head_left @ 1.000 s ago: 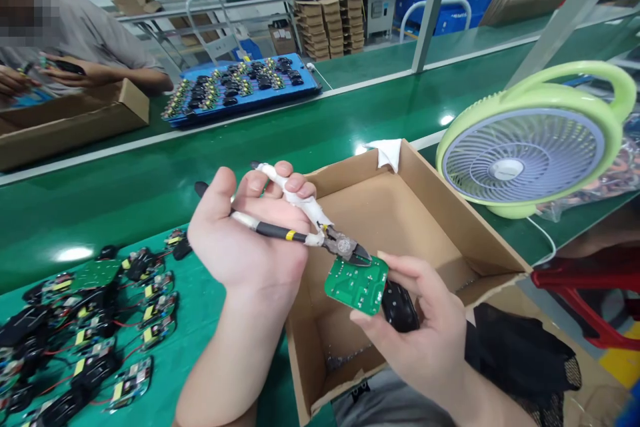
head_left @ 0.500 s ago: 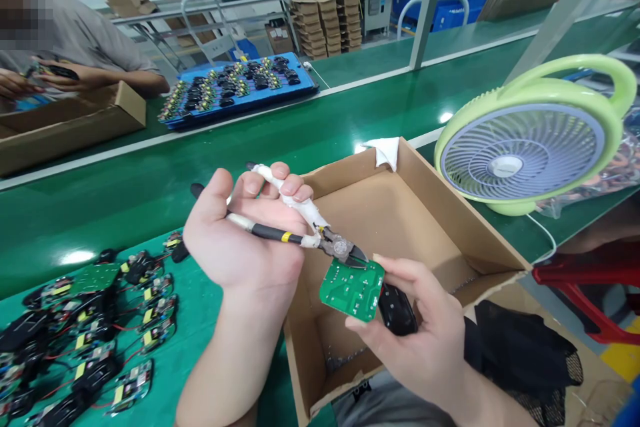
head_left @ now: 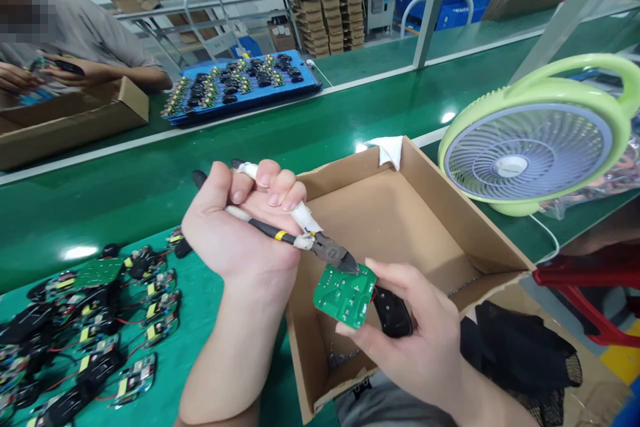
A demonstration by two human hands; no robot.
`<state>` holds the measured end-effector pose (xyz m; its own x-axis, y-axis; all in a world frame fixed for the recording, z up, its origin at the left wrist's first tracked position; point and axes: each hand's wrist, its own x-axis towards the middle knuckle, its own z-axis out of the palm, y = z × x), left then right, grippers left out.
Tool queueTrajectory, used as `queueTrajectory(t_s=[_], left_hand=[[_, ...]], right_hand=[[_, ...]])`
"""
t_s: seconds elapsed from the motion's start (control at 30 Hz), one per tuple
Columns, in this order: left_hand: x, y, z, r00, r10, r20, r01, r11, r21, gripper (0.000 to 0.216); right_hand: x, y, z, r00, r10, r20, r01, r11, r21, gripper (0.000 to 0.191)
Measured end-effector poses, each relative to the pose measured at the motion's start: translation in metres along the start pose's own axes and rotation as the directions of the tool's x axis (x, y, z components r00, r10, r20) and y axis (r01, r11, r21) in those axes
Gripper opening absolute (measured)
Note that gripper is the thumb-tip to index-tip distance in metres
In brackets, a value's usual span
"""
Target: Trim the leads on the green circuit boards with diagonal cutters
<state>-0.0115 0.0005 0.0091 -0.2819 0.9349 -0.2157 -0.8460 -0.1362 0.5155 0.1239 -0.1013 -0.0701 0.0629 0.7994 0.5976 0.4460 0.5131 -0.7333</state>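
My left hand (head_left: 250, 227), palm up, is wrapped round the taped handles of diagonal cutters (head_left: 330, 250). Their dark jaws touch the upper edge of a green circuit board (head_left: 345, 293), and the tips rest over its solder side. Fingers and thumb of my right hand (head_left: 415, 327) pinch that board by its edges. Just beneath this hand hangs a black plastic casing (head_left: 393, 312), partly hidden by the board and fingers. Both hands are above an open cardboard box (head_left: 380, 213) with small clippings along its bottom edges.
Several boards with black casings (head_left: 95, 373) lie on the green mat at left. A green fan (head_left: 530, 147) stands at right. Across the bench are a blue tray (head_left: 245, 87) of similar parts and a co-worker (head_left: 95, 47) behind a cardboard box (head_left: 75, 123). Black cloth (head_left: 520, 353) lies lower right.
The left fingers have closed further and the cutter handles are nearer together. The cutter jaws have shifted slightly left and down over the board, and the board has moved a little left.
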Motion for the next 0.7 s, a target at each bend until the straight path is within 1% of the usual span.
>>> queueTrajectory(t_s=[0.17, 0.3, 0.47, 0.7], left_hand=[[0.0015, 0.0028, -0.0008, 1.000, 0.001, 0.031, -0.001, 1.000, 0.007, 0.041], [0.0015, 0.0002, -0.0018, 0.999, -0.036, 0.032, 0.036, 0.999, -0.009, 0.041], [0.0005, -0.0039, -0.0051, 0.995, -0.063, 0.080, 0.064, 0.998, -0.002, 0.041], [0.0016, -0.0065, -0.0020, 0.998, -0.063, -0.014, 0.062, 0.997, -0.055, 0.041]], right_hand=[[-0.0004, 0.0020, 0.0005, 1.000, -0.001, 0.011, 0.001, 1.000, 0.004, 0.038], [0.0002, 0.0016, 0.0005, 1.000, 0.011, -0.010, -0.011, 1.000, -0.009, 0.037], [0.0009, 0.0012, -0.0011, 0.999, 0.029, -0.035, -0.030, 0.999, -0.028, 0.038], [-0.0004, 0.0013, -0.0024, 1.000, -0.002, -0.031, 0.001, 0.999, -0.032, 0.037]])
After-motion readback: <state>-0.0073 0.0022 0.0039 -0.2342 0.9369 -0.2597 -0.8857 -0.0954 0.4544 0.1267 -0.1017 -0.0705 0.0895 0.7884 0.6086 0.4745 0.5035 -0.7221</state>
